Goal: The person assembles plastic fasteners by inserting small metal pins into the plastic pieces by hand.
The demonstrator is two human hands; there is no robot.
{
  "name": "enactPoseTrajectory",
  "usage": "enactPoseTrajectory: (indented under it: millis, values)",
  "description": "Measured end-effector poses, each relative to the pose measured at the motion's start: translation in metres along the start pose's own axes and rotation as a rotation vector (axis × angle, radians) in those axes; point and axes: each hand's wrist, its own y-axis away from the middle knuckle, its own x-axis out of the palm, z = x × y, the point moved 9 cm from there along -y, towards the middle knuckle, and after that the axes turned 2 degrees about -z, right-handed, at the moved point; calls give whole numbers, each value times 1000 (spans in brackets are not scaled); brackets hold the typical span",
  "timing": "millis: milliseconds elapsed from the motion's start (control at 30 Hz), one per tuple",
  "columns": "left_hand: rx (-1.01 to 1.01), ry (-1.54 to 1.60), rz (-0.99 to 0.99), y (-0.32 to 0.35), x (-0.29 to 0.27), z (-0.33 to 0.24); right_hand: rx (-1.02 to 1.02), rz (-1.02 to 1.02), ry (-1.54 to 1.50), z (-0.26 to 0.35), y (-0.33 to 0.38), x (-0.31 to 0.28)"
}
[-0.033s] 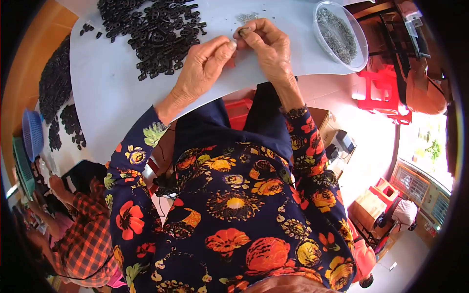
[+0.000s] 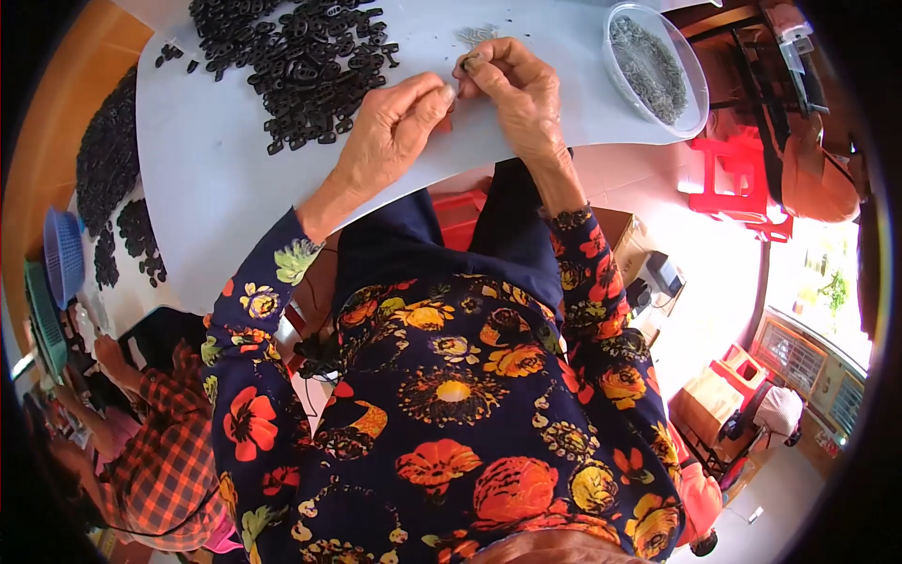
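My left hand (image 2: 395, 130) is raised above the pale table (image 2: 225, 202), thumb and forefinger pinched together; whatever is between them is too small to name. Close beside it, my right hand (image 2: 522, 101) pinches a small dark piece (image 2: 470, 62), mostly covered by the fingertips. The two sets of fingertips almost meet. To the left of my hands spreads a heap of small black plastic pieces with holes (image 2: 315, 70). Just beyond my right fingers lies a little pile of thin, shiny metal pieces (image 2: 477, 36).
A clear round tub (image 2: 697, 111) of small metal parts stands at the table's right edge. Red stools (image 2: 728, 179) are on the right. At the left lie another black heap (image 2: 105, 155) and a blue basket (image 2: 64, 258). A person in a checked shirt (image 2: 169, 470) works at lower left.
My left hand has shifted very slightly down. Both hands keep the same pinched pose, and the heaps look the same.
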Motion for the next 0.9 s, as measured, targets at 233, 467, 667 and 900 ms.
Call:
enactPoseTrajectory:
  millis: [233,467,667,900]
  values:
    - [313,-750,-142,-23,-84,-5,-13,-20,56,-1,5,-3]
    - [272,-926,69,-52,-81,21,-24,-20,106,1,7,-6]
    - [300,-948,83,-49,-77,24,-20,-9,114,0,7,-1]
    - [342,-951,32,-50,-79,20,-50,-15,98,5,8,1]
